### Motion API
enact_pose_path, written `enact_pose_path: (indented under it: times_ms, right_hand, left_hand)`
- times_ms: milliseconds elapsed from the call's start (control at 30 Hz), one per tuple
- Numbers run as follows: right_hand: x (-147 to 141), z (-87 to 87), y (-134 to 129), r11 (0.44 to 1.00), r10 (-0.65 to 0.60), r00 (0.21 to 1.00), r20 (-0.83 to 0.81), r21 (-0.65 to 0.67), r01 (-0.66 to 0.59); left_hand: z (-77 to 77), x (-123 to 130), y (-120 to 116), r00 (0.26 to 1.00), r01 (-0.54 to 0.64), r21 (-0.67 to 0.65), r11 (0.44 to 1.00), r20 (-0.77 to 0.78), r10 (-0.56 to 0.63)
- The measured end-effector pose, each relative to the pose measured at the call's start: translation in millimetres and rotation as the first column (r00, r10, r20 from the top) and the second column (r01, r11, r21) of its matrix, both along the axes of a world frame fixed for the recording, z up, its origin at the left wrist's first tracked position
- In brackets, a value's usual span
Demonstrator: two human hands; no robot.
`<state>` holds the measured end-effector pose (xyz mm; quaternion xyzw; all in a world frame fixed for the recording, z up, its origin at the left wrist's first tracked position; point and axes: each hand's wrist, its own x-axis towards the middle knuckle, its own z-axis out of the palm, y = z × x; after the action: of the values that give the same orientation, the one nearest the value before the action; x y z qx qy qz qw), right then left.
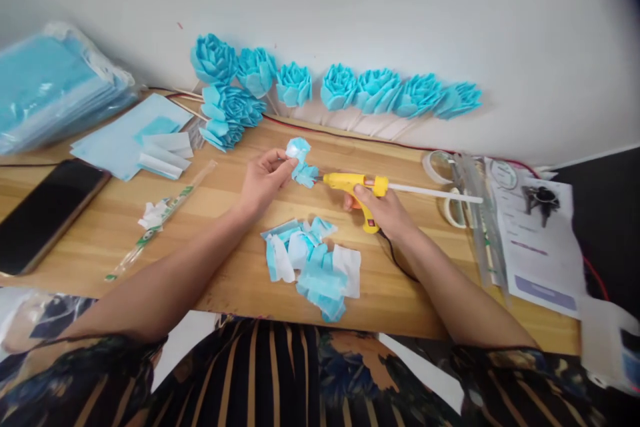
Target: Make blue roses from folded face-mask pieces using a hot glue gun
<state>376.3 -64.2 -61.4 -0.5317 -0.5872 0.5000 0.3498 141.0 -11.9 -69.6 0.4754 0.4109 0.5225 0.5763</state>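
Note:
Between the fingertips of my left hand [270, 177] is a light blue petal [299, 147]. Just below it is a small blue flower piece [304, 175]; whether the two are joined I cannot tell. My right hand [383, 207] is wrapped round the handle of a yellow glue gun [350, 183]. Its nozzle points left at the flower piece, very close to it. A white glue stick [435, 192] sticks out of the gun's back end. On the table between my forearms lies a loose pile of cut blue and white petals [320, 273].
Several blue handmade flowers [379, 90] on sticks lean along the wall. At left are a bag of blue sheets [55, 87], cut sheets [130, 133], a phone [50, 213] and a plastic wrapper [165, 217]. Tape rolls [440, 167], a printed paper [537, 247] and keys [541, 202] lie right.

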Motion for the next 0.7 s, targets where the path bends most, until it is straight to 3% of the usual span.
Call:
enact_pose_path:
  times_ms: [133,333,700]
  right_hand:
    - [3.3,-8.2,-0.1,0.999,0.006,0.996,0.087,-0.045,-0.002]
    - [2.7,-1.7,-0.6,0.995,0.051,0.983,0.175,-0.088,-0.035]
    - [-4.6,5.5,0.6,0.999,0.029,0.978,0.209,-0.046,-0.02]
  left_hand:
    - [-2.0,3.1,-1.6,0.999,0.004,-0.021,1.0,-0.042,-0.005]
    - [-1.1,3.4,-4.0,0.989,-0.027,0.037,0.999,-0.144,0.032]
    - [-8.0,1.2,-4.6,0.965,0.083,0.127,0.988,-0.257,-0.048]
